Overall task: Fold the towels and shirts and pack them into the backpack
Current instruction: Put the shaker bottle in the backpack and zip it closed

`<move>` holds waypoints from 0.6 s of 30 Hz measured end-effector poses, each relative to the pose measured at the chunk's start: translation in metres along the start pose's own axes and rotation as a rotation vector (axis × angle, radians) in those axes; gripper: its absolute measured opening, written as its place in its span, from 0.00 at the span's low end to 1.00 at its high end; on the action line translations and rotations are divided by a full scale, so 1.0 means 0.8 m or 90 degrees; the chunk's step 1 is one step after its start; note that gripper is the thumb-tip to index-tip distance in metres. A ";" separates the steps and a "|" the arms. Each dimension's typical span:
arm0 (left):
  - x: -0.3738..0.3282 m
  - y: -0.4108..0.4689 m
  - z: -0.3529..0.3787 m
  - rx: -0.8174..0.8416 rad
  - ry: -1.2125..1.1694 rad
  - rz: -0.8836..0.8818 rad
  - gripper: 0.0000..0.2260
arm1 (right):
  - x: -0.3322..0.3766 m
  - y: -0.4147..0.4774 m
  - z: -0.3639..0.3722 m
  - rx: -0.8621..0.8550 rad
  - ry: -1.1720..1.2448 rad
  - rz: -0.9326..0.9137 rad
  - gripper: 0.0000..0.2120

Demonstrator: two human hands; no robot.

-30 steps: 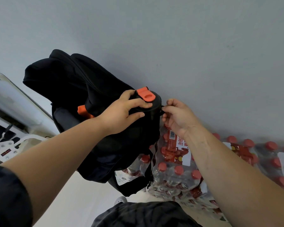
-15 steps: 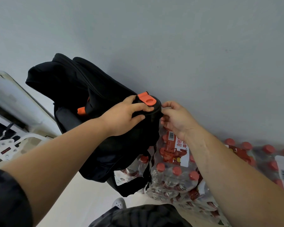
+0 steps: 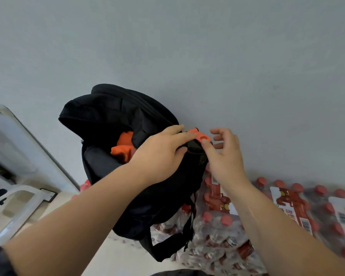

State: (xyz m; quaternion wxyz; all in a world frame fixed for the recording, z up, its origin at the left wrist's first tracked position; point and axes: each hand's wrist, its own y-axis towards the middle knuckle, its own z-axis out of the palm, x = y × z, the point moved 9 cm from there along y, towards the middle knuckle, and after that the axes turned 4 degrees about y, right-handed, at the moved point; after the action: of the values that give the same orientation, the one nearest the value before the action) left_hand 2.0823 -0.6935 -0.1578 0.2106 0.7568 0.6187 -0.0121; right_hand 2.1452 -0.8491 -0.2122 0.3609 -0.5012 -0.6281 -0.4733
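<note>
Gripping flask (image 3: 195,149) at right of backpack (image 3: 116,114) w/ L hand (image 3: 161,154); thumbing its orange cap (image 3: 200,136) w/ R hand (image 3: 225,156), fingers spread wide.

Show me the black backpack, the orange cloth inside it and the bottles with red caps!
black backpack (image 3: 112,108): head view, on its dark top fabric.
orange cloth (image 3: 124,146): head view, on the fold showing in the opening.
bottles with red caps (image 3: 226,220): head view, on one red cap.

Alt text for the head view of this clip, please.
A person's left hand grips a black bottle with an orange lid tab at the side of an open black fabric backpack holding orange cloth; the open right hand is at its lid. Shrink-wrapped packs of red-capped bottles lie below.
</note>
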 end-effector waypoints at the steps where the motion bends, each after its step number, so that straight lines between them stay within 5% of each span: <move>1: 0.005 -0.006 -0.021 -0.050 -0.005 0.018 0.18 | 0.016 -0.002 0.003 -0.015 -0.015 -0.032 0.12; 6: 0.071 -0.050 -0.130 -0.289 -0.023 0.070 0.10 | 0.113 -0.029 0.060 -0.035 -0.118 -0.199 0.10; 11: 0.216 -0.114 -0.201 -0.410 -0.086 -0.083 0.08 | 0.209 -0.064 0.159 -0.006 -0.244 -0.351 0.15; 18: 0.382 -0.169 -0.139 -0.274 -0.373 -0.327 0.04 | 0.284 -0.054 0.331 0.247 -0.556 -0.419 0.24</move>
State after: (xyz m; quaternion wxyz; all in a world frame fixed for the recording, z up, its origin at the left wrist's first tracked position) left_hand 1.9997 -0.3518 -0.1828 0.5197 0.4822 0.6893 -0.1490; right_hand 2.0551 -0.5329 -0.0887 -0.0130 -0.3531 -0.9168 -0.1860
